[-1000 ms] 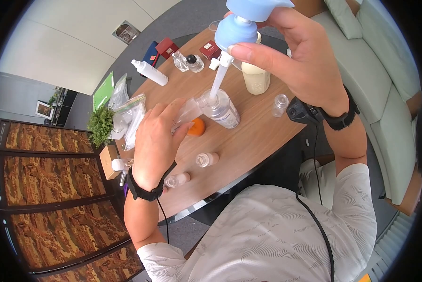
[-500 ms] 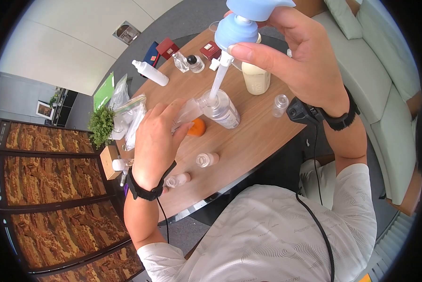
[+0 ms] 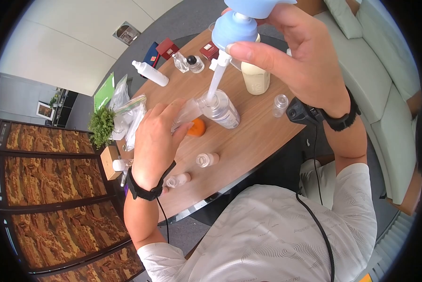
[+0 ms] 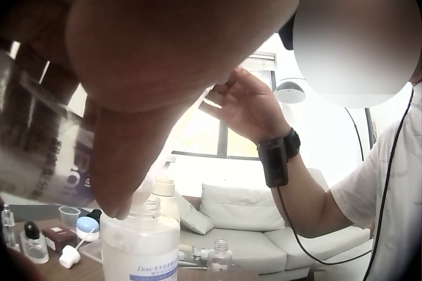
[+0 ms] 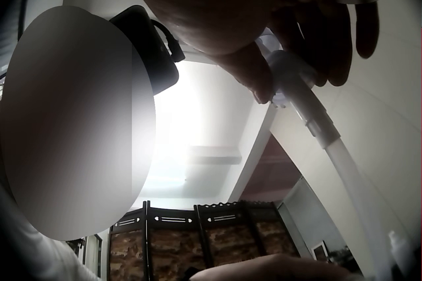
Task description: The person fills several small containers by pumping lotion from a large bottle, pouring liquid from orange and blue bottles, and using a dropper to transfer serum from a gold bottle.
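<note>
My left hand grips a clear labelled bottle, tipped over with its neck at the mouth of a standing Dove bottle. The standing bottle is translucent with a blue-banded label and has no pump on it. High above, my right hand pinches a light blue pump head between thumb and fingers. From it a white dip tube slants down, its lower end overlapping the two bottle necks in the head view. An orange round thing lies beside the standing bottle, near my left fingers.
A cream-coloured bottle and a small clear bottle stand to the right. Two small bottles are nearer the table's front edge. A white spray bottle, perfume bottles, red boxes and a plant lie farther off.
The pump head and its tube have shifted slightly up and to the left with my right hand. My left hand and the tipped bottle have stayed in place.
</note>
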`<act>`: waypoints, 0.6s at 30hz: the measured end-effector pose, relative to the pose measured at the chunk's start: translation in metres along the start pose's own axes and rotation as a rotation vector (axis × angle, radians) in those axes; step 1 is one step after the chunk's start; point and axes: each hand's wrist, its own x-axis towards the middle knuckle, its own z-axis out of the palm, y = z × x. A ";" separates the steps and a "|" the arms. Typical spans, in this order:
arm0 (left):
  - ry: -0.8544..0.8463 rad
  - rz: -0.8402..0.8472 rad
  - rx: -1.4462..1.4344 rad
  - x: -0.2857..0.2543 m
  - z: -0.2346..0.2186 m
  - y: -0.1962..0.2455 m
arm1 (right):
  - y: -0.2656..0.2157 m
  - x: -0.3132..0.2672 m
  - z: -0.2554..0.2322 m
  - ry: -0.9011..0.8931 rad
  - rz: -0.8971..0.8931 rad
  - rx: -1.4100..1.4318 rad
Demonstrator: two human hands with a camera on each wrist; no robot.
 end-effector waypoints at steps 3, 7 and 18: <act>-0.006 -0.007 0.003 0.000 -0.001 0.001 | 0.008 0.002 -0.001 -0.003 -0.065 -0.026; -0.004 -0.002 0.002 0.000 0.000 0.000 | -0.002 0.002 -0.003 0.004 -0.100 -0.152; -0.008 0.000 0.014 0.000 -0.001 0.000 | 0.005 0.001 -0.005 0.012 -0.166 -0.132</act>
